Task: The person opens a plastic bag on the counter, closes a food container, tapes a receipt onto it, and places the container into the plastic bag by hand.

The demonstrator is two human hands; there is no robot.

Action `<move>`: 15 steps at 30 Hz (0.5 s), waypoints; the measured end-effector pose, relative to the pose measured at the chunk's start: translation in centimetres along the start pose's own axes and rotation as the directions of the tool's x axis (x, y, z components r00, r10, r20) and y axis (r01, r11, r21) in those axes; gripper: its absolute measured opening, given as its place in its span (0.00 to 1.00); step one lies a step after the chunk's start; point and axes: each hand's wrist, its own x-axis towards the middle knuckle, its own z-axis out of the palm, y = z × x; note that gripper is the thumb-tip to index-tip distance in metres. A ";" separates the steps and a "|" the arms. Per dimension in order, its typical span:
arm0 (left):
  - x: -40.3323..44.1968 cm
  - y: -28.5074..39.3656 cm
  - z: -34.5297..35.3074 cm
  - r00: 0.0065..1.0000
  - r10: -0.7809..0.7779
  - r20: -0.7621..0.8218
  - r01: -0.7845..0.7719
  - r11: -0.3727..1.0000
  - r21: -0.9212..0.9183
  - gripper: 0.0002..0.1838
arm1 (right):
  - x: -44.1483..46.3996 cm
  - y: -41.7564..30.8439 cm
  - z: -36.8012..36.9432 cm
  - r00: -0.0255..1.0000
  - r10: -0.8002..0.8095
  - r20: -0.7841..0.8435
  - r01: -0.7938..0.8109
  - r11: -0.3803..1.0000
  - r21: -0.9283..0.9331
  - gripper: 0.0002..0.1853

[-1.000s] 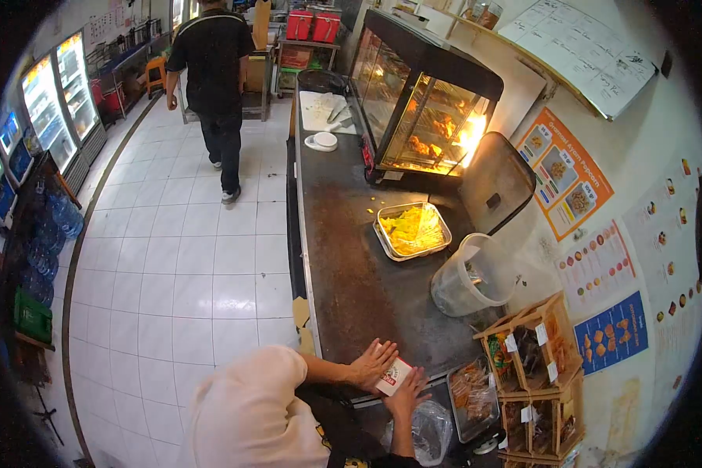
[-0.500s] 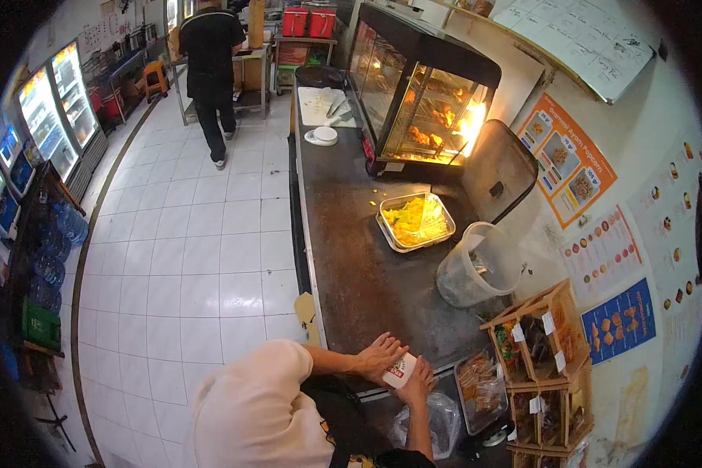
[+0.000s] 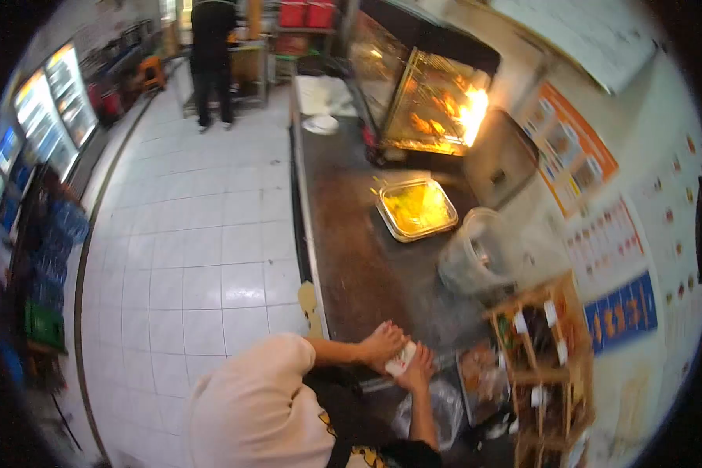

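My left hand (image 3: 383, 345) and my right hand (image 3: 417, 366) are closed around a small white packet with red print (image 3: 401, 359). It sits between them above the near end of the dark counter (image 3: 359, 288). The fingers cover much of it, and blur hides whether it is a box or a folded paper bag. Just below my right hand lies a clear plastic bag (image 3: 437, 411). To its right is a clear tray of wrapped food (image 3: 480, 374).
Farther along the counter are a foil tray of yellow food (image 3: 418, 209), a clear plastic bucket (image 3: 476, 253) and a lit glass warming cabinet (image 3: 433, 101). A wooden rack (image 3: 540, 374) stands right of my hands. Another person (image 3: 213, 58) stands at a far table.
The other person has stepped farther away and now stands at the far table. My hands have shifted slightly and cover more of the packet. The view is more blurred.
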 end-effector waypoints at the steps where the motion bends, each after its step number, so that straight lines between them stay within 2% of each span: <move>1: 0.3 0.1 0.4 1.000 -0.004 0.005 0.004 1.000 -0.001 0.60 | -0.3 0.2 0.1 0.999 -0.005 -0.033 0.006 1.000 0.006 0.60; 2: 0.9 -0.1 0.5 1.000 0.017 0.020 -0.017 1.000 0.000 0.60 | 0.0 0.5 0.1 0.997 0.014 -0.078 -0.013 1.000 0.019 0.59; 3: 1.0 0.5 0.4 1.000 -0.017 0.010 0.017 1.000 -0.005 0.59 | -0.5 0.8 0.5 0.993 0.056 -0.100 -0.055 0.998 0.009 0.62; 4: 1.1 1.1 0.2 0.999 -0.042 0.006 0.042 0.999 -0.009 0.59 | -1.3 0.7 0.6 0.980 0.180 -0.089 -0.177 0.984 0.031 0.62; 6: 1.6 1.9 -0.1 0.999 -0.051 -0.002 0.051 0.999 -0.011 0.59 | -3.2 0.7 -0.8 0.964 0.257 -0.063 -0.251 0.964 0.091 0.63; 7: 1.8 1.9 1.0 1.000 0.020 0.011 -0.020 1.000 0.015 0.58 | -5.1 0.7 -1.8 0.957 0.266 -0.116 -0.236 0.946 0.224 0.62; 8: 1.9 1.9 2.0 0.997 0.077 0.016 -0.078 0.996 0.045 0.57 | -6.9 0.8 -2.0 0.936 0.304 -0.176 -0.252 0.931 0.264 0.60; 10: 2.6 2.9 1.4 0.981 0.135 0.140 -0.144 0.988 0.060 0.57 | -10.2 1.8 -1.9 0.860 0.417 -0.296 -0.329 0.894 0.305 0.56; 11: 2.7 3.1 1.6 0.983 0.144 0.117 -0.150 0.988 0.044 0.55 | -11.8 3.0 -1.1 0.832 0.472 -0.292 -0.373 0.865 0.337 0.56; 13: 3.0 3.4 1.8 0.984 0.145 0.106 -0.151 0.988 0.044 0.54 | -16.2 6.4 0.5 0.679 0.458 -0.573 -0.232 0.875 0.424 0.52; 15: 3.4 4.1 1.3 0.984 0.143 0.107 -0.145 0.989 0.013 0.53 | -20.5 9.0 0.2 0.518 0.642 -0.565 -0.332 0.760 0.559 0.45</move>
